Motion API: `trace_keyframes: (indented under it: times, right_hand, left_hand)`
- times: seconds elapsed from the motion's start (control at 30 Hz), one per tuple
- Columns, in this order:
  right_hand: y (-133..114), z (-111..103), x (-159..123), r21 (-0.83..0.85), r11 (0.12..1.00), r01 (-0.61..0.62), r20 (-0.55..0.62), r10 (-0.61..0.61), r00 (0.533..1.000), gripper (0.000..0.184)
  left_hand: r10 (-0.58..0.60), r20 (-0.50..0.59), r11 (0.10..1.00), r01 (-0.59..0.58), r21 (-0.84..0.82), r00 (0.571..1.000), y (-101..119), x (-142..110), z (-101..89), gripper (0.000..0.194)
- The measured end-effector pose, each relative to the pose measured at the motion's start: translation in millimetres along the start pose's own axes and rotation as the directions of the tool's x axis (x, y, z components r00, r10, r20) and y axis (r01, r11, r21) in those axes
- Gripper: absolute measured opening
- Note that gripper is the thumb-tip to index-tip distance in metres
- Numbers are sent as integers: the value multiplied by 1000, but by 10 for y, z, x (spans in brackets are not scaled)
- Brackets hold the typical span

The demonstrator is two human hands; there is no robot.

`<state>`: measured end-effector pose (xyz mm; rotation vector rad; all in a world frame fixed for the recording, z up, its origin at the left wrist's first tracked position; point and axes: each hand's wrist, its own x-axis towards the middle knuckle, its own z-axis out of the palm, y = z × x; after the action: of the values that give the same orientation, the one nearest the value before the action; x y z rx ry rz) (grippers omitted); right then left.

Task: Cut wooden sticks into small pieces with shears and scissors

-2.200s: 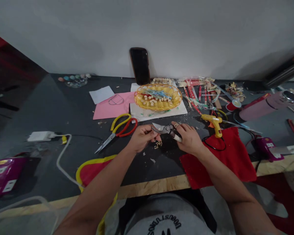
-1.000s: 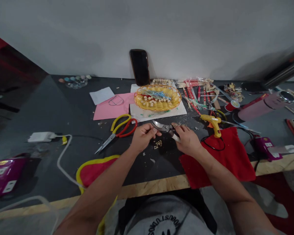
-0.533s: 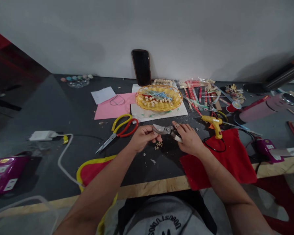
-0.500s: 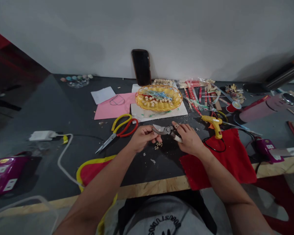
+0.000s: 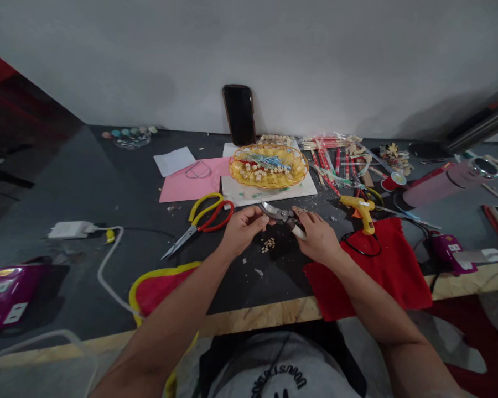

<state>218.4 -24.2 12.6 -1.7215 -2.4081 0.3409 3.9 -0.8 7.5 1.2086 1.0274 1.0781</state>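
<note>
My right hand (image 5: 320, 239) is closed round the handles of a pair of pruning shears (image 5: 281, 214), whose curved blades point left. At the blade tips, my left hand (image 5: 241, 231) is pinched, thumb against fingers. What it holds is too small or too hidden to make out. Below the shears, several small pale cut pieces (image 5: 268, 245) lie in a loose pile on the dark table (image 5: 232, 287). Left of my left hand rest scissors (image 5: 199, 228) with one yellow and one red handle loop.
Behind my hands a yellow basket (image 5: 236, 178) holds small cubes and blue strips. A phone (image 5: 239, 116) leans on the wall. To the right are a yellow glue gun (image 5: 360, 210), a red cloth (image 5: 392, 265) and a pink bottle (image 5: 435, 185). A white charger (image 5: 70, 229) lies left.
My left fingers have drawn closer together and shifted up slightly at the blades. The shears have tilted a little, and the pile of pieces beneath shows more fully.
</note>
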Motion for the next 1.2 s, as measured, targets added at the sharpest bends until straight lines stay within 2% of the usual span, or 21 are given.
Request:
trace_keyframes:
  times: [0.1,0.2,0.37,0.5,0.73,1.0,1.2]
  right_hand:
    - [-10,-14,10,-36,999,4,14,-3,1000,63]
    - [-4,-40,10,-71,997,32,34,-30,999,66]
    - [31,-81,14,-48,997,56,52,-54,997,64]
    - [45,-69,9,-50,997,55,22,-54,998,61]
    - [-10,1,-34,-50,997,52,28,-51,998,58]
    - [40,3,-30,87,988,125,40,-129,991,56]
    - [5,-17,-2,-34,998,53,7,-53,999,64]
  left_hand:
    - [66,-19,991,-64,119,998,7,-15,-9,20]
    - [83,-9,986,-81,148,996,13,-32,-16,19]
    - [71,26,988,-74,137,997,3,-32,-28,24]
    - [56,42,991,-60,120,998,-15,-32,-39,25]
    - [94,4,989,-94,113,996,-36,-60,-20,26]
    - [131,9,988,-131,85,991,-53,-58,-16,27]
    - [47,20,998,-46,-40,999,-20,-43,-24,28]
